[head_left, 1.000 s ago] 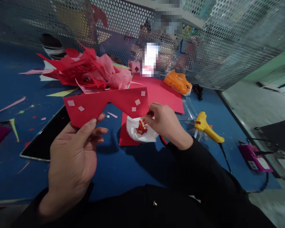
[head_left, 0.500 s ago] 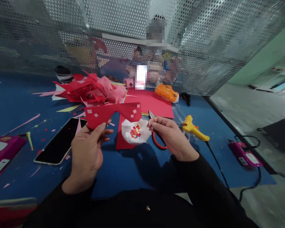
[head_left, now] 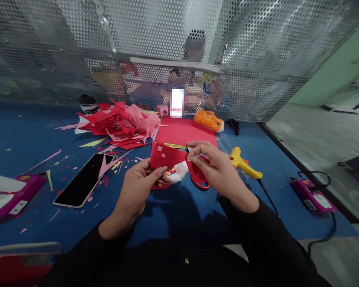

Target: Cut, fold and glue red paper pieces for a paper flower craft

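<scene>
My left hand [head_left: 137, 185] pinches the lower left edge of a red paper cut-out [head_left: 164, 156] dotted with small pale squares. My right hand [head_left: 218, 171] pinches the cut-out's right end, fingers closed. Both hands hold the paper low over the blue table [head_left: 30, 131]. Under it lies a white crumpled sheet [head_left: 179, 172] with small coloured paper bits. Red-handled scissors [head_left: 197, 179] lie beneath my right hand. A flat red paper sheet [head_left: 182, 131] lies behind.
A black phone [head_left: 83, 185] lies to the left. A heap of red and pink paper scraps [head_left: 116, 121] is behind it. A yellow glue gun [head_left: 245, 163], an orange object [head_left: 209, 119] and purple devices [head_left: 312, 197] [head_left: 8, 197] lie around. Perforated metal screen [head_left: 257, 59] behind.
The red cut-out has come down and to the right, held closer to the table. My right hand has taken hold of its right end. The view has lifted and drawn back.
</scene>
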`<action>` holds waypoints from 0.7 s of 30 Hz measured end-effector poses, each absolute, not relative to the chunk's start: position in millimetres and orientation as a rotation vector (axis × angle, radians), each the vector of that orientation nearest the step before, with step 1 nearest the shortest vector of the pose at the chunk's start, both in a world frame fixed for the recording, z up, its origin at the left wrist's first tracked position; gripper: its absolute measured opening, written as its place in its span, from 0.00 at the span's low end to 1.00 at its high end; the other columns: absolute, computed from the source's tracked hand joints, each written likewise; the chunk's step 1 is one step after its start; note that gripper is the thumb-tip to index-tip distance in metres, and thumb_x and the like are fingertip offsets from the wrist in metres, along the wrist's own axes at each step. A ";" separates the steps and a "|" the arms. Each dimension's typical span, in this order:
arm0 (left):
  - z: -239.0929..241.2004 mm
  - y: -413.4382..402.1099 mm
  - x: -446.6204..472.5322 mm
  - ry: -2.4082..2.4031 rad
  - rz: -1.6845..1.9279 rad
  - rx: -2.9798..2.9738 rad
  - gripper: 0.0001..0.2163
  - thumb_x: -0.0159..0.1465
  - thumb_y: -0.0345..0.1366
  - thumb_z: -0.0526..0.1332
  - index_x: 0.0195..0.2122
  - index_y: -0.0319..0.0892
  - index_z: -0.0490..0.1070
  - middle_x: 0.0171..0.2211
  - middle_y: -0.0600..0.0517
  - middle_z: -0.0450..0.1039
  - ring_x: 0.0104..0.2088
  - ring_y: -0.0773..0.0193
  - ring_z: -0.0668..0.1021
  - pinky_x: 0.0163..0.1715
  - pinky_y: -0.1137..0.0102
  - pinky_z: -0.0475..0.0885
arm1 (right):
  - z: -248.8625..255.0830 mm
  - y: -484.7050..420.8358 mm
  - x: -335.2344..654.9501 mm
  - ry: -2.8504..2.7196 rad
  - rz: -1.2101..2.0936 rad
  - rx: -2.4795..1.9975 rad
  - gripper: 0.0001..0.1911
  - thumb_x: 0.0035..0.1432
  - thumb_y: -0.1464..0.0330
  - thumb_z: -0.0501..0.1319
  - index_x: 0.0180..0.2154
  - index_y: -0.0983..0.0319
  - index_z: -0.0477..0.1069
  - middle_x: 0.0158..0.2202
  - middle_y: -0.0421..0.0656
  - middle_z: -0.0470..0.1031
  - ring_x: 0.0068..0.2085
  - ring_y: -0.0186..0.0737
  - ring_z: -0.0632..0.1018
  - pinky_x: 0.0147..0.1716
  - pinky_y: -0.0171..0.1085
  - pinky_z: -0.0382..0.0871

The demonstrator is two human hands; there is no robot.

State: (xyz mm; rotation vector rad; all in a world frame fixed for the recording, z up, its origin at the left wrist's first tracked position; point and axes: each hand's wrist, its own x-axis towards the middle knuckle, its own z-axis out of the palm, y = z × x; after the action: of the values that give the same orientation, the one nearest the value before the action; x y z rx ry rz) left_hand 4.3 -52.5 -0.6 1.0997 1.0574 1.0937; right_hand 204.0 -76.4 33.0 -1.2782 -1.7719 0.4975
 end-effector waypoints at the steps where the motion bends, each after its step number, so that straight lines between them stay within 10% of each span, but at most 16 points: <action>1: -1.6 -52.5 4.3 1.053 1.091 1.097 0.08 0.54 0.37 0.73 0.31 0.41 0.78 0.21 0.52 0.78 0.21 0.67 0.77 0.23 0.75 0.69 | 33.1 -73.4 204.5 -1.776 0.554 -1.307 0.07 0.63 0.74 0.57 0.33 0.59 0.69 0.44 0.47 0.79 0.51 0.45 0.77 0.49 0.45 0.68; 10: -12.1 -51.7 3.4 1.029 1.034 1.050 0.13 0.57 0.39 0.72 0.40 0.39 0.77 0.25 0.52 0.81 0.23 0.68 0.80 0.25 0.77 0.72 | 30.2 -61.7 196.3 -1.799 0.791 -1.420 0.05 0.62 0.70 0.58 0.32 0.61 0.71 0.25 0.37 0.70 0.26 0.32 0.67 0.28 0.35 0.60; 21: -9.0 -54.5 -0.4 1.054 1.209 1.174 0.13 0.58 0.35 0.71 0.38 0.44 0.67 0.26 0.57 0.79 0.28 0.65 0.84 0.28 0.76 0.76 | 21.4 -59.8 202.1 -1.720 0.763 -1.453 0.05 0.60 0.68 0.58 0.32 0.61 0.71 0.23 0.36 0.68 0.24 0.31 0.64 0.26 0.35 0.58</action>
State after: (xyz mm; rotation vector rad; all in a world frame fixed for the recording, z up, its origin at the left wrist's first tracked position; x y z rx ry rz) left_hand -0.4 -54.5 -9.0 1.1738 1.0537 1.2090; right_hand 202.1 -59.8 21.4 -1.4535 -1.7205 0.7633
